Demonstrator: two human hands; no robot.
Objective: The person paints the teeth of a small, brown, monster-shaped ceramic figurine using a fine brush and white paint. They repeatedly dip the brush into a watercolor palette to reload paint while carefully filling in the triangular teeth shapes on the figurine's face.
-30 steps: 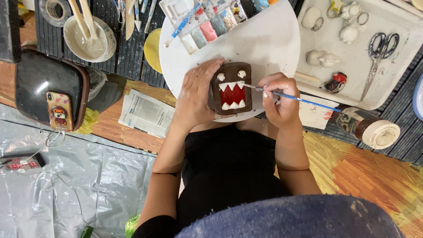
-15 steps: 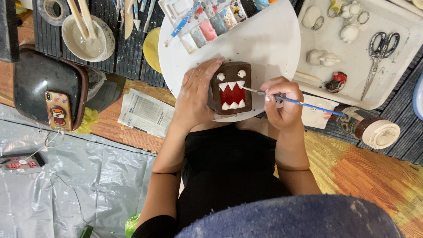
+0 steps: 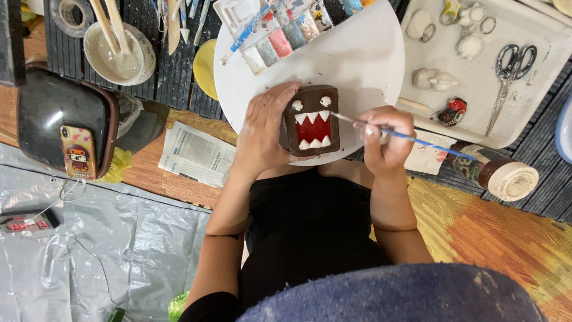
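Brown and blocky, the little monster figure [image 3: 311, 120] sits near the middle of the frame, at the lower edge of the round white board [image 3: 357, 65]; its long side runs up and down the picture, with the two white eyes toward the top and the red mouth with white teeth below them. The left hand [image 3: 262, 128] is curled around the figure's left side and holds it, fingers bent against it; the right hand [image 3: 387, 140] pinches a thin blue paintbrush [image 3: 411, 138], which lies slanted, its tip touching or almost touching the figure's upper right edge and its tail pointing to the lower right. A paint tray [image 3: 286, 30] rests at the top of the board; a brown jar [image 3: 497, 173] lies at the right.
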